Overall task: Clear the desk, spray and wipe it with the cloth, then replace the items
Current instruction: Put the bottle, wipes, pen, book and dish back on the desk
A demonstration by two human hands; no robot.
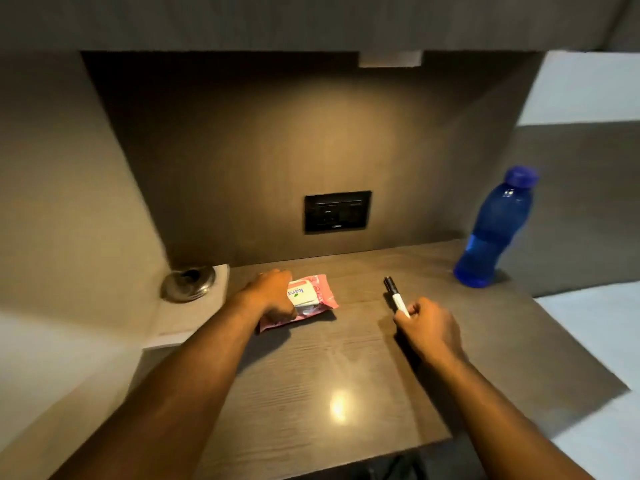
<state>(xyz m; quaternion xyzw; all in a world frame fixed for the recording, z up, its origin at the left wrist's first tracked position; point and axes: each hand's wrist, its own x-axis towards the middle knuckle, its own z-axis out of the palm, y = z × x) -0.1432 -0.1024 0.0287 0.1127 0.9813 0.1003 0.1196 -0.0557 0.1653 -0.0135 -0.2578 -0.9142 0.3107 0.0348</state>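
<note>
A pink and white pack of wet wipes (313,294) lies on the dark wooden desk (329,362) at the back left. My left hand (272,294) is closed over its left end. A white marker with a black cap (394,294) points away from me at centre right, and my right hand (427,329) grips its near end. A blue plastic water bottle (493,230) with a blue cap stands upright at the desk's back right corner. No cloth or spray bottle is in view.
A round metal fitting (187,283) sits on a pale ledge left of the desk. A black socket panel (337,211) is set in the back wall. Side walls and a shelf overhead enclose the desk; white bedding lies to the right.
</note>
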